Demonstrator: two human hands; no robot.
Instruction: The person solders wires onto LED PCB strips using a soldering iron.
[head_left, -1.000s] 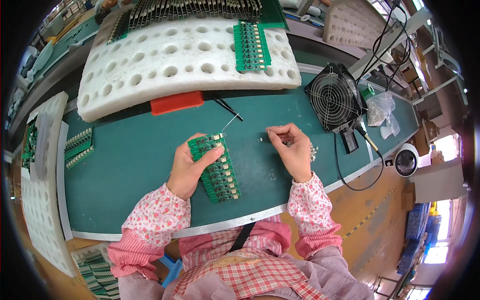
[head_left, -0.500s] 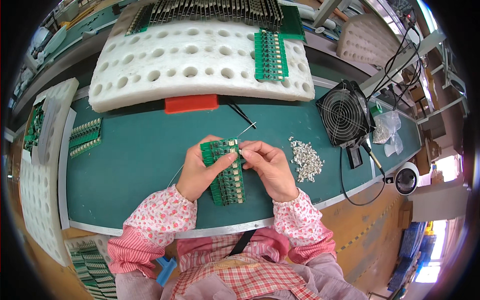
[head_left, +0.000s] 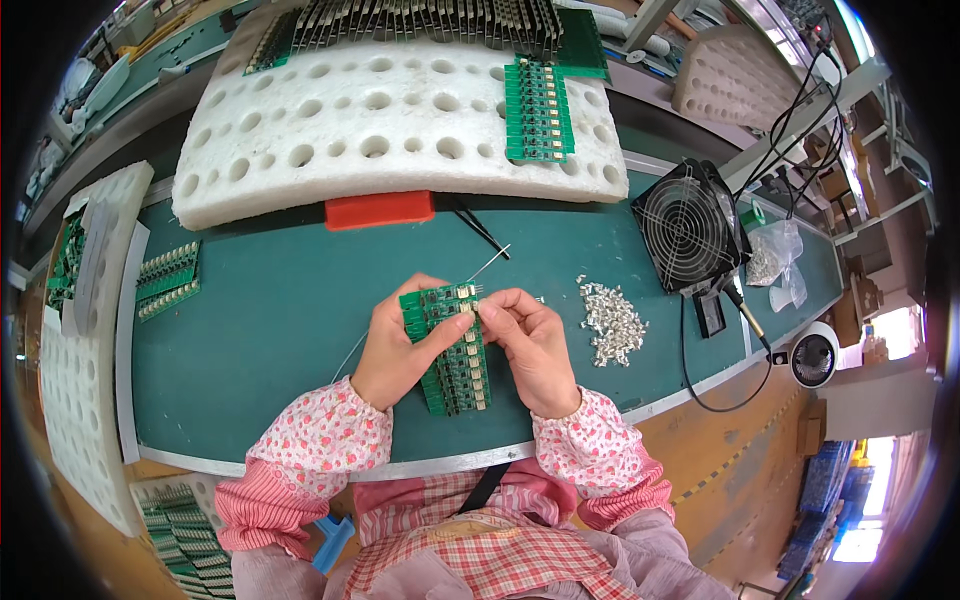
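- Through the head view, I am watching the left hand (head_left: pixel 395 350) gripping a green circuit-board strip (head_left: pixel 464 375), its thumb pressing on the face near the upper end and its fingers curling behind.
- The right hand (head_left: pixel 537 345) is touching the strip's upper right edge, fingers bending inward; the fingertips are hiding that spot, so I cannot tell whether they are pinching anything.
- The strip is sitting between both hands, over the green table (head_left: pixel 260 370), near its front edge.
- Right of the right hand, I am seeing a pile of silvery parts (head_left: pixel 613 325) lying loose, with a black fan (head_left: pixel 685 228) standing beyond it.
- Ahead, a white foam block (head_left: pixel 330 180) is carrying another green strip (head_left: pixel 537 112); a red tray (head_left: pixel 380 211) is showing at its near edge.
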